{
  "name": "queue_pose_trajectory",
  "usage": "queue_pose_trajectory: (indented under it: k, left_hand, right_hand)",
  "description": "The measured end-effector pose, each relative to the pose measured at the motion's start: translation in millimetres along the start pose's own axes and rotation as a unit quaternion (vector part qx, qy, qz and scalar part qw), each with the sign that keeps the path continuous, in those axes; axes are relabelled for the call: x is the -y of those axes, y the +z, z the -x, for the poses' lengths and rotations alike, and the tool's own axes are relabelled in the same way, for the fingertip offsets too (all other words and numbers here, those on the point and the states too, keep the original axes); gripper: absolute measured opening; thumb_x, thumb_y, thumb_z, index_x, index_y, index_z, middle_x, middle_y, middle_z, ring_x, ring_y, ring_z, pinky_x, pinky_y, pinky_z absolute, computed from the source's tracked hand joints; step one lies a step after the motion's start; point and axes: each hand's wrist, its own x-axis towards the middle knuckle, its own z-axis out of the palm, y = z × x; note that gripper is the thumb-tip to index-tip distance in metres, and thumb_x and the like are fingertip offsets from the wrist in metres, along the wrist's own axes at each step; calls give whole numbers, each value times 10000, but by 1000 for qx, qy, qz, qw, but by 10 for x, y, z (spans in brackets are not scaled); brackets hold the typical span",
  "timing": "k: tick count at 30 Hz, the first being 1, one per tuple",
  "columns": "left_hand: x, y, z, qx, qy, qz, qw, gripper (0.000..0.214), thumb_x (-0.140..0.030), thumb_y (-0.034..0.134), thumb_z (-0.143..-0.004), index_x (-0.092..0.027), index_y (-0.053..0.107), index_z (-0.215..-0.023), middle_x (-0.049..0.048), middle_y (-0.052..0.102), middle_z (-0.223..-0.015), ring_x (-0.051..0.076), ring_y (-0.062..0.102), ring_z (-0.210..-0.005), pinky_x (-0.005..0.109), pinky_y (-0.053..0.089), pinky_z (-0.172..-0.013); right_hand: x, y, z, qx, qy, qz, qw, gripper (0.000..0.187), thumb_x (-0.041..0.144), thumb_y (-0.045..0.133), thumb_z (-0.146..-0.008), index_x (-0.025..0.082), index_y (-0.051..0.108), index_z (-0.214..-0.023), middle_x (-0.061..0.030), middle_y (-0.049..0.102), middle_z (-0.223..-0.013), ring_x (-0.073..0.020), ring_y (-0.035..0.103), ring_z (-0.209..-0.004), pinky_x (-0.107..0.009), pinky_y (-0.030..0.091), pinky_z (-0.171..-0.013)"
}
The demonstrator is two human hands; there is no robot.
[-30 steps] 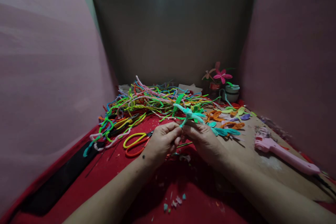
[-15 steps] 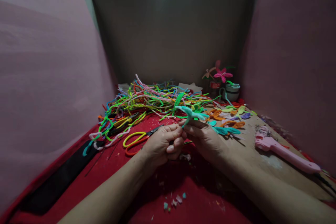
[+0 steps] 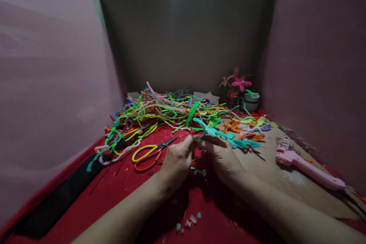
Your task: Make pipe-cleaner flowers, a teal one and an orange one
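My left hand [image 3: 177, 160] and my right hand [image 3: 221, 155] meet over the red cloth [image 3: 120, 198], fingers pinched together on the stem of a teal pipe-cleaner flower [image 3: 210, 129]. Its petals stick up just above my fingertips. Both hands are closed around the thin stem. Right behind them lies a big tangled heap of coloured pipe cleaners [image 3: 160, 110]. Yellow-and-orange scissors [image 3: 148, 154] lie on the cloth just left of my left hand.
A pink glue gun [image 3: 309, 167] lies on the brown board [image 3: 274, 175] at right. Finished petals in orange, teal and purple [image 3: 248, 133] lie behind my right hand. A small pot with a pink flower [image 3: 243, 91] stands at the back. A black strip [image 3: 57, 202] lies at left. Walls enclose three sides.
Both hands have sunk slightly toward the cloth and turned the teal flower, whose petals now lean more to the right. My left fingers have shifted along the stem.
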Motion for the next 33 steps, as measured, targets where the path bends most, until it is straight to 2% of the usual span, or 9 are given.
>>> queue_pose_trajectory:
  k: [2, 5, 7, 11, 15, 24, 29, 33]
  left_hand:
    - [-37, -17, -22, 27, -58, 93, 994, 201, -254, 403, -853, -193, 473, -675, -52, 421, -509, 74, 394, -432, 188, 303, -460]
    - [-93, -42, -56, 69, -155, 241, 956, 238, -345, 438, -836, -186, 460, -661, -59, 462, -496, 57, 397, -360, 169, 288, -378]
    - [-123, -63, -75, 77, -191, 299, 932, 235, -368, 481, -811, -176, 477, -675, -61, 481, -485, 45, 385, -325, 156, 266, -343]
    - [-163, -102, -95, 85, -203, 356, 908, 251, -383, 542, -783, -151, 520, -692, -60, 485, -440, 25, 361, -295, 135, 232, -322]
    - [-162, -112, -99, 107, -222, 399, 883, 264, -396, 563, -780, -140, 540, -719, -54, 499, -446, 17, 349, -286, 130, 221, -311]
    - [-116, -100, -97, 123, -229, 472, 842, 245, -378, 571, -786, -141, 536, -734, -57, 495, -457, 6, 298, -278, 122, 214, -292]
    - [-88, -89, -104, 152, -255, 529, 795, 194, -350, 588, -775, -162, 539, -778, -73, 474, -475, 2, 251, -286, 113, 205, -281]
    - [-85, -99, -108, 177, -262, 540, 780, 162, -334, 568, -782, -177, 529, -786, -87, 438, -474, 9, 206, -280, 128, 187, -273]
  right_hand:
    - [15, -4, 0, 18, -14, 19, 1000, 83, 252, 706, -666, 176, 684, -691, 6, 625, -686, -139, 519, -649, -284, 413, -640]
    - [33, -4, 0, 72, -1, 40, 997, 119, 282, 657, -719, 180, 657, -660, 12, 590, -635, -132, 511, -612, -279, 417, -613]
    - [45, 2, 1, 93, 7, 51, 994, 150, 296, 615, -753, 179, 657, -670, 4, 585, -629, -142, 522, -634, -285, 424, -627]
    - [64, 14, -11, 90, -29, 67, 993, 178, 288, 590, -767, 177, 645, -638, -3, 585, -626, -148, 525, -659, -299, 430, -692]
    - [71, 6, -35, 92, -39, 80, 992, 174, 291, 595, -758, 191, 631, -620, -8, 594, -603, -154, 519, -634, -310, 438, -687]
    - [95, 1, -30, 90, -20, 49, 995, 125, 262, 608, -731, 181, 647, -645, -15, 613, -649, -150, 520, -623, -322, 434, -670]
    - [40, -31, -60, 75, -8, 4, 997, 50, 249, 643, -704, 207, 667, -718, -4, 623, -695, -151, 519, -646, -312, 423, -657]
    - [15, -52, -76, 82, 6, -11, 997, 65, 245, 672, -682, 200, 644, -644, 10, 589, -642, -142, 506, -629, -299, 411, -642]
